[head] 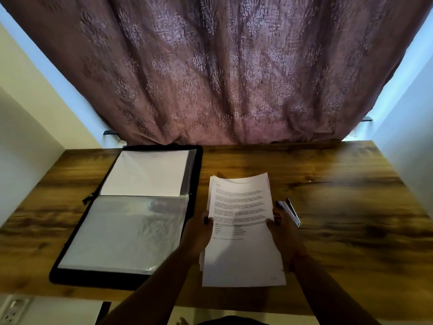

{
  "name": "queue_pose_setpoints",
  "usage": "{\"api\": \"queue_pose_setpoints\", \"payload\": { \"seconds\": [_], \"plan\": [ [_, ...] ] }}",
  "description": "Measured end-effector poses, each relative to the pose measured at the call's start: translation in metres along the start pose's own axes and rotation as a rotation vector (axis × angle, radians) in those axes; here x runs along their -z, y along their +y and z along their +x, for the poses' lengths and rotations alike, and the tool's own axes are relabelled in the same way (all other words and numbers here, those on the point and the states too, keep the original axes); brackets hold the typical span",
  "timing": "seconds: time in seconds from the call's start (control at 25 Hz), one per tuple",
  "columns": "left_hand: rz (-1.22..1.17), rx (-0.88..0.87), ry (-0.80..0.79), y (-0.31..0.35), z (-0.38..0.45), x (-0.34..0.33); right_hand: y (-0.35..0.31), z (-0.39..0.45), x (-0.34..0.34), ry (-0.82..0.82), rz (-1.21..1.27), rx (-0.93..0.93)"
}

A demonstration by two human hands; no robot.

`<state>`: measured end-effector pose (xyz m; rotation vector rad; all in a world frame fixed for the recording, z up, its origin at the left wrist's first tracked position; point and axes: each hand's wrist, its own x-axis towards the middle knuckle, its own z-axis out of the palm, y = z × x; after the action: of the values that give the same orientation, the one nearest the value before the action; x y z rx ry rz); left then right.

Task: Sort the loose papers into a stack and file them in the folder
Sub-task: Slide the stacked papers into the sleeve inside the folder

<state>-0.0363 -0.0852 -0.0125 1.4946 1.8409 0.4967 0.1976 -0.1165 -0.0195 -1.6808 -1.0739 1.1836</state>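
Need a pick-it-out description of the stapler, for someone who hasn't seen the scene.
Start at the wooden desk, then find the stack of papers held near its middle. The stapler lies just right of it: small, slim, white and dark, angled.

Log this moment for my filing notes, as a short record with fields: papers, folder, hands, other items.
papers: one stack of printed sheets, held above the wooden table, edges not fully squared
folder: black zip folder lying open on the table, left of the stack, clear sleeves showing, a white sheet in the far sleeve
hands: left hand grips the stack's left edge; right hand grips its right edge
other items: stapler on the table by the right hand; curtain behind
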Motion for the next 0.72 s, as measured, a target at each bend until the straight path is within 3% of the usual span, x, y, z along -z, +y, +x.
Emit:
{"api": "queue_pose_setpoints", "payload": {
  "seconds": [0.12, 0.28, 0.36, 0.44, 0.6, 0.72],
  "plan": [
    [-0.091, 0.025, 0.078, 0.001, 0.002, 0.012, -0.005, 0.005, 0.006, -0.064, 0.078, -0.017],
    [-0.312, 0.056, 0.175, -0.004, 0.002, 0.023, 0.004, 0.01, 0.0, 0.161, -0.251, 0.125],
    [-0.463, 0.076, 0.218, -0.009, 0.004, 0.028, 0.002, 0.006, -0.01, 0.188, -0.241, 0.179],
    [-0.615, 0.117, 0.243, -0.017, 0.009, 0.037, -0.009, -0.001, -0.024, 0.152, 0.02, 0.057],
    [-0.89, 0.176, 0.273, -0.033, 0.019, 0.063, -0.027, -0.015, -0.05, -0.069, 0.878, -0.237],
    [-1.073, 0.205, 0.194, -0.039, 0.021, 0.085, -0.037, -0.024, -0.075, -0.162, 1.045, -0.244]
  ]
}}
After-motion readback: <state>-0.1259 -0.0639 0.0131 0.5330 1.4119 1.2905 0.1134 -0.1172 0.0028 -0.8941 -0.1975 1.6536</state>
